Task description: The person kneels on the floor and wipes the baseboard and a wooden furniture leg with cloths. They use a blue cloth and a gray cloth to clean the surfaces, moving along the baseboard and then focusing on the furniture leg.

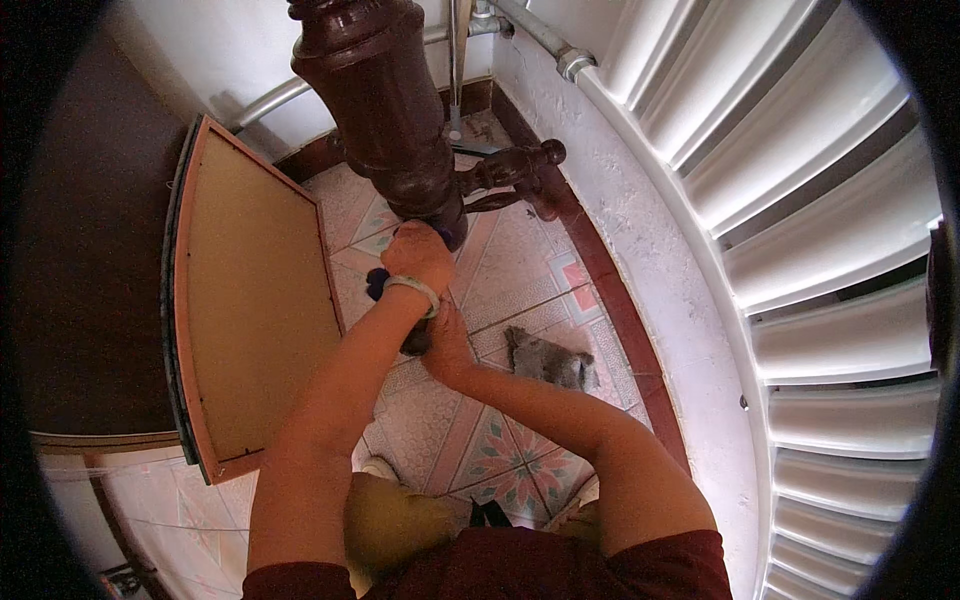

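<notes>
A dark, glossy turned-wood post (375,97) leans in front of me, with carved feet spreading at its lower end. My left hand (420,259), a pale bangle (414,291) on its wrist, is closed against the post's base. Bits of dark blue cloth (376,285) poke out around that hand, though its fingertips are hidden. Just below, my right hand (448,345) wraps the near wooden foot (415,343); its fingers are mostly out of sight behind my left wrist. Another turned foot (506,171) points toward the wall.
Crumpled grey rag (551,360) lies on the patterned tile floor (435,420). A framed board (255,300), back outward, leans against dark furniture (97,262) at left. White radiator (817,345) and pipes (574,64) run along the right wall. A metal pole (455,67) stands in the corner.
</notes>
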Motion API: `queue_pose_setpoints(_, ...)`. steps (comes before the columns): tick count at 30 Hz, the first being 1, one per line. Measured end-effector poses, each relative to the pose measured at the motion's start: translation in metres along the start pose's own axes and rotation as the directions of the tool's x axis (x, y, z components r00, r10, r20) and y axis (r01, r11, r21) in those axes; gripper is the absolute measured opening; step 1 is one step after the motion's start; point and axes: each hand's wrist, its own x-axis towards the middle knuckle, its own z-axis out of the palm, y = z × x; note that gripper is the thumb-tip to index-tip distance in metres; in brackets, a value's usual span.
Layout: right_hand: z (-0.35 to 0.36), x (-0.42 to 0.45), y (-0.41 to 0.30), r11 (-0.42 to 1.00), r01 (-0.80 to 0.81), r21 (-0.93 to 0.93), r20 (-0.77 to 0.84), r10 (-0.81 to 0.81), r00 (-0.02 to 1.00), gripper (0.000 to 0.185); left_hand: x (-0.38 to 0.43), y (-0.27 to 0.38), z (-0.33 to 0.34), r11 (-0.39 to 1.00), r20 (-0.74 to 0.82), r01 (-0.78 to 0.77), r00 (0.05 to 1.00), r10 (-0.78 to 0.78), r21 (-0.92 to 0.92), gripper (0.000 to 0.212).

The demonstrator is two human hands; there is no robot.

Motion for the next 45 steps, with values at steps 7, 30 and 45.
queue_pose_setpoints(7, -0.005, -0.001, -0.003, 0.997, 0.008, 0.073, 0.027, -0.010, 1.000, 0.069, 0.045, -0.056, 0.016, 0.661, 0.378, 0.207, 0.917, 0.126, -0.721, 0.077)
queue_pose_setpoints(30, -0.019, 0.004, -0.002, 0.992, 0.092, 0.089, 0.069, -0.098, 0.993, 0.071, 0.043, -0.074, 0.026, 0.160, 0.460, 0.434, 0.794, 0.399, -0.887, 0.061)
queue_pose_setpoints(45, -0.013, 0.002, 0.012, 0.996, 0.069, 0.054, 0.062, -0.072, 0.995, 0.072, -0.009, -0.025, 0.012, 0.944, -0.080, -0.103, 0.993, 0.081, -0.314, 0.062)
